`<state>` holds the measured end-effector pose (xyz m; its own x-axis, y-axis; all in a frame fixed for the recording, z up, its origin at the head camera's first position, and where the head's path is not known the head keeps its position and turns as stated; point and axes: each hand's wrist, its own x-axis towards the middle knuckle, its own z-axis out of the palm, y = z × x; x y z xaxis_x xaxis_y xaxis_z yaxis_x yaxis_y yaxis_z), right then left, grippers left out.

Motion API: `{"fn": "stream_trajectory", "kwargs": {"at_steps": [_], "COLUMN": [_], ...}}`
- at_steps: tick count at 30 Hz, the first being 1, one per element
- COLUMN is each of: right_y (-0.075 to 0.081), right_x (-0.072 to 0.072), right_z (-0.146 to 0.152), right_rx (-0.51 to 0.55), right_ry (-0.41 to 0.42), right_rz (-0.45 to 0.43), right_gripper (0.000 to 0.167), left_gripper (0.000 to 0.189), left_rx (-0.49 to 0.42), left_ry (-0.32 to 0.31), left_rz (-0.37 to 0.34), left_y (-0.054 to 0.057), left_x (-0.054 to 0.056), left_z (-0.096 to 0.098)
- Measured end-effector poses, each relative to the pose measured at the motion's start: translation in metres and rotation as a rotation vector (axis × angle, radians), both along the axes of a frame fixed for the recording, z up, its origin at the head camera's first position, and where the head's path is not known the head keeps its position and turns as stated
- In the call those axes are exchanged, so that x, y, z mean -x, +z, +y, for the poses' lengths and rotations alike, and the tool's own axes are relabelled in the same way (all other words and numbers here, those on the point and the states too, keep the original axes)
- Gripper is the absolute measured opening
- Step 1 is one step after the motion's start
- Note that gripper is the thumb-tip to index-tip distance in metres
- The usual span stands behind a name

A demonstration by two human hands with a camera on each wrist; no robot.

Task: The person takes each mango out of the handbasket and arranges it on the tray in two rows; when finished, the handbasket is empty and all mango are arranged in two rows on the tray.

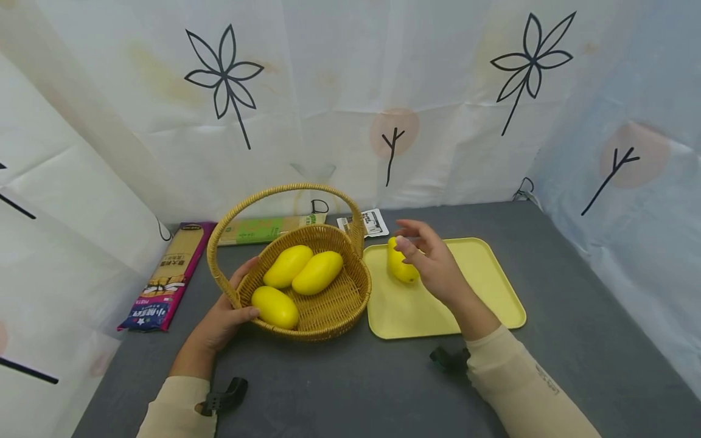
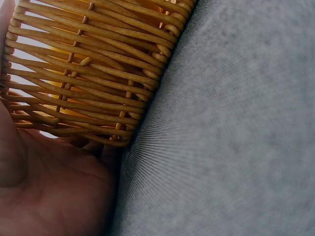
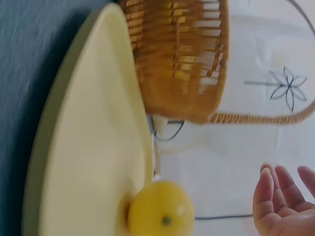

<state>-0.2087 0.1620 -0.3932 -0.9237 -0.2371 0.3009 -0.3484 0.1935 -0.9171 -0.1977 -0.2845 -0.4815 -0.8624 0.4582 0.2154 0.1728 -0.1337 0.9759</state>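
Note:
My left hand (image 1: 221,319) grips the near left side of a wicker basket (image 1: 342,307), thumb over the rim. In the left wrist view the palm (image 2: 54,182) lies against the woven wall. Three yellow mangoes (image 1: 317,273) lie inside the basket, under its tall arched handle (image 1: 290,187). To the right, one more mango (image 1: 405,272) lies on a pale yellow tray (image 1: 394,319). My right hand (image 1: 435,264) hovers over that mango with fingers spread and loosely bent. In the right wrist view a gap separates the hand (image 3: 288,201) from the mango (image 3: 160,209).
A pasta packet (image 1: 170,277) lies on the grey table (image 1: 328,389) at the left. Behind the basket are a green-and-tan packet (image 1: 257,230) and a small white sachet (image 1: 375,222). A patterned white curtain (image 1: 328,91) hangs along the back and sides.

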Motion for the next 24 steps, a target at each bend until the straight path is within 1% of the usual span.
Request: {"fn": "stream_trajectory", "kwargs": {"at_steps": [5,10,15,17,20,22,24], "right_y": [0.005,0.002,-0.009,-0.015,-0.022,-0.025,-0.026], "right_x": [-0.01,-0.02,-0.027,-0.03,-0.034,-0.036,-0.038], "right_z": [-0.012,-0.028,-0.048,-0.057,-0.068,-0.074,-0.079], "right_rx": [0.043,0.067,0.038,0.033,0.057,0.06,0.039], "right_ry": [0.097,0.194,0.269,0.307,0.372,0.405,0.431], "right_rz": [0.011,0.015,0.005,0.024,0.056,0.07,0.073], "right_gripper": [0.05,0.055,0.057,0.058,0.06,0.062,0.064], "left_gripper": [0.097,0.101,0.105,0.105,0.105,0.105,0.105], "left_rx": [-0.015,-0.024,-0.034,-0.037,-0.04,-0.041,-0.041], "left_ry": [-0.003,-0.015,-0.03,-0.031,-0.034,-0.037,-0.039], "left_rz": [0.006,0.017,0.021,0.021,0.02,0.021,0.025], "left_y": [0.001,0.0,-0.001,-0.001,-0.002,-0.002,-0.003], "left_x": [0.0,0.002,0.002,0.002,0.002,0.002,0.002], "left_z": [-0.001,-0.002,-0.002,-0.002,-0.002,-0.002,-0.002]}}
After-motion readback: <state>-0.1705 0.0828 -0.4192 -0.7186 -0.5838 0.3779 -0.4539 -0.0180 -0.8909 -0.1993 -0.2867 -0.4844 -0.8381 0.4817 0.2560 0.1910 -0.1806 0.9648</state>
